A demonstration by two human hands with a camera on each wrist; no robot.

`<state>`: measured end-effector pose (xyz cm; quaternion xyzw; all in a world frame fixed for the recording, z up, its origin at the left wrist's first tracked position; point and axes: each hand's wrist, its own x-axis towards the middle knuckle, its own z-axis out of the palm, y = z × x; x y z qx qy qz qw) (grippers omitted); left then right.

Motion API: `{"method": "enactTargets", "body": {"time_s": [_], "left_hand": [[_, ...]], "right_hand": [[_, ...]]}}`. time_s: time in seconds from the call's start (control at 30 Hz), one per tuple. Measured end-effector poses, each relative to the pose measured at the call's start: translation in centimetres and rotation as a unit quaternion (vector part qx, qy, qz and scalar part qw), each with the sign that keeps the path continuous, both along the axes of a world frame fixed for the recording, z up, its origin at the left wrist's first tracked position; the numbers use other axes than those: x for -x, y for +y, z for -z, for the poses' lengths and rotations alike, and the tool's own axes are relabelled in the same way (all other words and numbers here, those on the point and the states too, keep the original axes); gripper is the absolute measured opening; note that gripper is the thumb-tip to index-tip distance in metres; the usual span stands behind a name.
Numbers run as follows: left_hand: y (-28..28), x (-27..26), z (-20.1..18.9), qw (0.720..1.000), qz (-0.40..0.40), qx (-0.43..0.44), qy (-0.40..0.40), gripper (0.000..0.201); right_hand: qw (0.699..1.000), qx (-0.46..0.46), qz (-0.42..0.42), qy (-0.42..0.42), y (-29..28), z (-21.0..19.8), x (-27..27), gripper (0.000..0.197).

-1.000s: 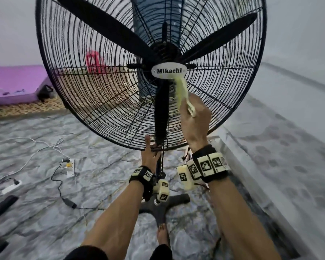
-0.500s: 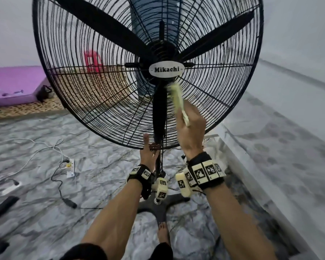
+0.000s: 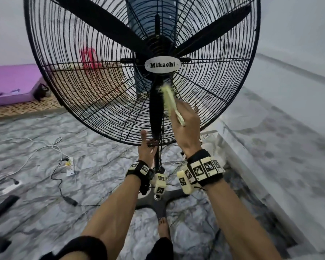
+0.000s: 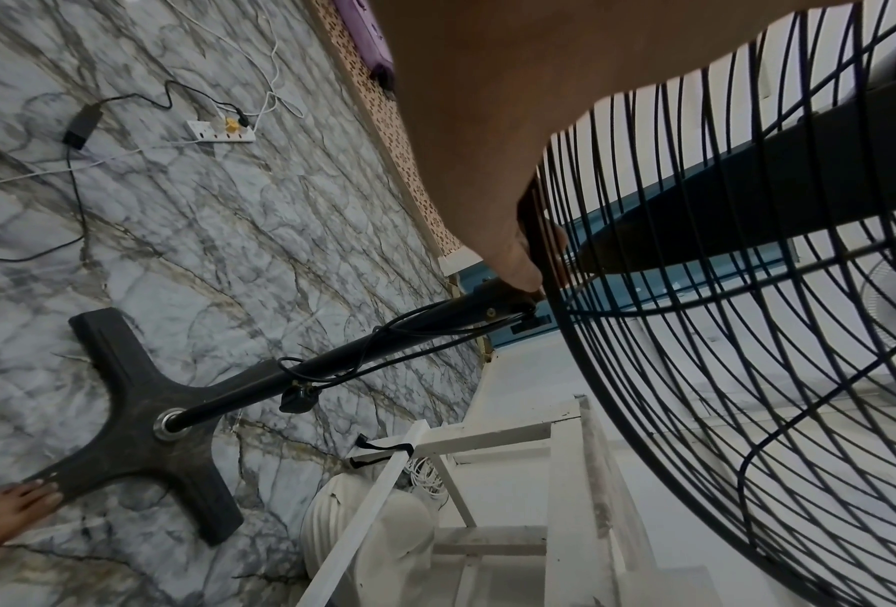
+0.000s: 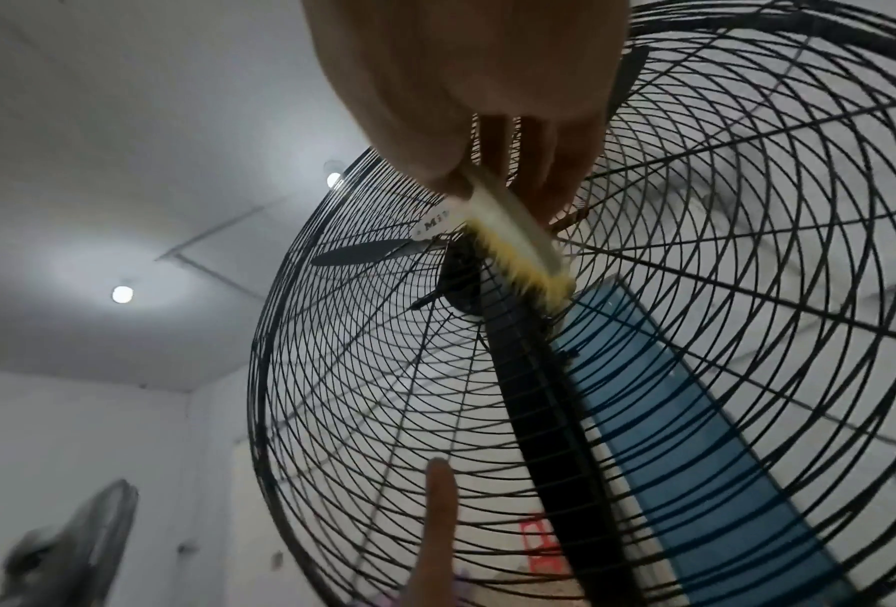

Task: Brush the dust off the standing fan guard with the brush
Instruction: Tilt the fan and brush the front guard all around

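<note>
Fan guard on marble-patterned floor, right hand grip round brush, left hand grip on its bottom rim.

A black wire fan guard, round and ribbed with concentric rings and radial spokes, stands upright on its pole above a cross-shaped base, a silver "Mikachi" badge at its hub. A pale yellow-green brush, slightly blurred, lies against the wires just below the badge, toward six o'clock, bristle end uppermost and handle slanting down toward five o'clock.
</note>
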<state>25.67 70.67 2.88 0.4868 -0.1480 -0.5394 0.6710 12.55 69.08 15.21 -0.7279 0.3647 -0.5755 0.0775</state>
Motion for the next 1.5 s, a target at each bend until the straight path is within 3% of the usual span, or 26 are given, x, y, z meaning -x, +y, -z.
{"method": "enactTargets", "body": {"time_s": [0.07,0.1,0.17,0.27,0.37,0.5,0.63,0.77,0.9,1.03,1.1,1.17,1.3,1.43,1.5], "left_hand": [[-0.1,0.0,0.4,1.000,-0.005,0.001,0.005,0.127],[-0.1,-0.1,0.6,1.000,-0.004,-0.004,0.007,0.141],[-0.1,-0.2,1.1,1.000,-0.006,-0.014,0.010,0.164],[0.0,-0.1,0.7,0.999,-0.017,-0.008,0.028,0.173],[0.1,-0.1,0.5,1.000,-0.022,0.007,0.014,0.170],[0.2,0.0,0.1,0.999,-0.033,0.016,0.025,0.172],[0.3,0.2,-0.1,0.999,-0.030,0.021,0.024,0.170],[0.0,-0.3,0.7,0.999,-0.022,0.005,0.032,0.165],[0.0,-0.1,0.7,0.999,-0.024,-0.002,0.025,0.166],[0.1,-0.1,0.4,1.000,-0.017,0.003,0.017,0.153],[0.3,0.1,-0.1,1.000,-0.009,0.007,0.016,0.142],[0.4,0.0,-0.1,1.000,-0.015,0.002,0.017,0.147],[-0.2,-0.4,0.7,1.000,-0.014,-0.005,0.026,0.161],[0.1,-0.1,0.0,1.000,-0.017,-0.003,0.018,0.146],[0.1,-0.3,0.2,1.000,-0.020,-0.002,0.015,0.144]], "right_hand": [[0.998,0.008,0.065,-0.025,-0.2,0.1,0.0,0.032],[0.997,0.000,0.078,-0.022,-0.1,0.2,-0.2,0.032],[0.999,-0.017,0.031,0.037,0.2,0.6,-0.7,0.035],[0.999,-0.011,-0.012,0.047,0.5,0.7,-0.5,0.033],[0.998,-0.022,0.065,-0.015,0.3,1.2,0.0,0.034],[0.996,-0.049,-0.034,0.061,0.6,1.9,0.4,0.038],[0.998,-0.037,0.057,-0.013,0.2,1.8,0.7,0.037],[0.998,-0.048,-0.031,0.022,0.4,2.2,0.6,0.032],[0.997,-0.041,0.064,-0.034,0.3,3.0,1.0,0.036],[0.998,-0.049,-0.034,0.026,0.8,3.9,1.0,0.034],[0.998,-0.037,0.040,-0.018,0.2,4.1,1.1,0.031],[0.994,-0.050,0.087,-0.036,0.1,4.6,0.8,0.032],[0.998,-0.063,-0.026,0.018,1.3,4.9,0.5,0.036],[0.993,-0.069,0.081,-0.059,0.7,5.0,1.0,0.035],[0.997,-0.078,0.028,-0.012,1.0,5.6,0.8,0.035]]}}
